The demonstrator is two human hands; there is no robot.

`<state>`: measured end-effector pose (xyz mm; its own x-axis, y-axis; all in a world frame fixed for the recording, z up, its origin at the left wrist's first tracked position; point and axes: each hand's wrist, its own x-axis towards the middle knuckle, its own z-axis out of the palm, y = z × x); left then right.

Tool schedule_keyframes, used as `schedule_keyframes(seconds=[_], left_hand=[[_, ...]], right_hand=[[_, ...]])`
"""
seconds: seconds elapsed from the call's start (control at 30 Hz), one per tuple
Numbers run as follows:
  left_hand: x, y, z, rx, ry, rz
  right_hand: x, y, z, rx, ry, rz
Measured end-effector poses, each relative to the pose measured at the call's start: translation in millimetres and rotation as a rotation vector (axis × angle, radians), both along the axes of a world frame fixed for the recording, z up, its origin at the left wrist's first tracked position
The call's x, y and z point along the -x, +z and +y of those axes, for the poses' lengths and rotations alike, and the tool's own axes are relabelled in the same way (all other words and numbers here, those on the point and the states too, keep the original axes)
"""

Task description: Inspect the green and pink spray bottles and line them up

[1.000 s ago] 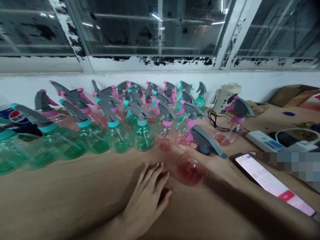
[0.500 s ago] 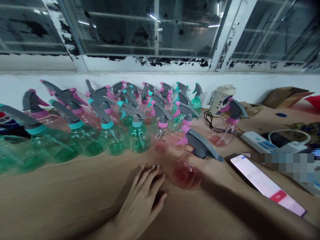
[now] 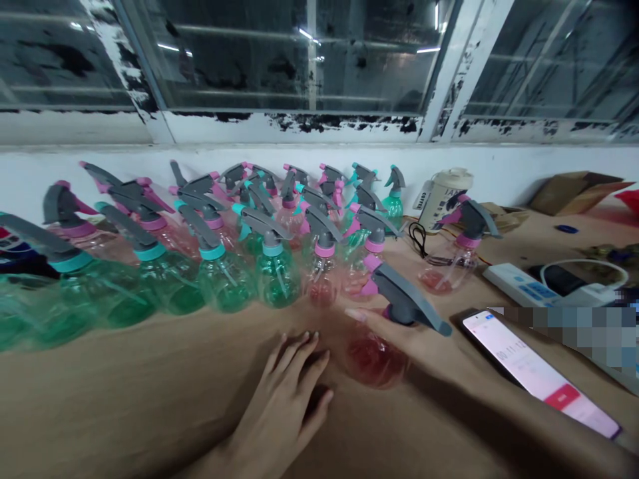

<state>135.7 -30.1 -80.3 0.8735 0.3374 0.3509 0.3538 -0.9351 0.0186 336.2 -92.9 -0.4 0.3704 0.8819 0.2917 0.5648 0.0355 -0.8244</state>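
My right hand (image 3: pixel 399 332) is wrapped around the neck of a clear spray bottle (image 3: pixel 377 362) with red liquid, a pink trigger and a grey head tilted down to the right. Its thumb crosses the front of the bottle; the other fingers are mostly hidden behind it. Left of this bottle, my left hand (image 3: pixel 287 392) lies palm down on the tabletop (image 3: pixel 150 392), fingers stretched out and holding nothing. Just beyond the hands stand a pink-collared spray bottle (image 3: pixel 322 286) and a green spray bottle (image 3: pixel 278 283).
Several green and pink spray bottles (image 3: pixel 227 286) stand in rows along the wall. On the right lie a lit phone (image 3: pixel 539 372) and a white power strip (image 3: pixel 519 286). A paper cup (image 3: pixel 444 199), a lone pink bottle (image 3: pixel 444 273) and a cardboard box (image 3: pixel 574 193) are farther back.
The held spray bottle has shifted slightly toward me and to the right, and my right thumb now stretches across its front. My left hand has stayed in place.
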Motion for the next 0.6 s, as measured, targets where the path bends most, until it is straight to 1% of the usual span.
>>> schedule_keyframes(seconds=[0.13, 0.27, 0.47, 0.6], left_hand=[[-0.2, 1.5, -1.2, 0.010, 0.008, 0.008], [-0.6, 2.8, -2.3, 0.024, 0.004, 0.020], [-0.1, 2.9, -2.4, 0.018, 0.004, 0.017], [0.6, 1.4, -1.8, 0.021, -0.001, 0.012]], right_hand=[[0.1, 0.8, -0.6, -0.032, -0.009, 0.073], [-0.2, -0.5, -0.8, -0.041, -0.025, 0.079], [-1.0, 3.4, -2.0, -0.075, 0.089, 0.095], [-3.5, 2.4, -2.3, -0.054, 0.084, 0.078]])
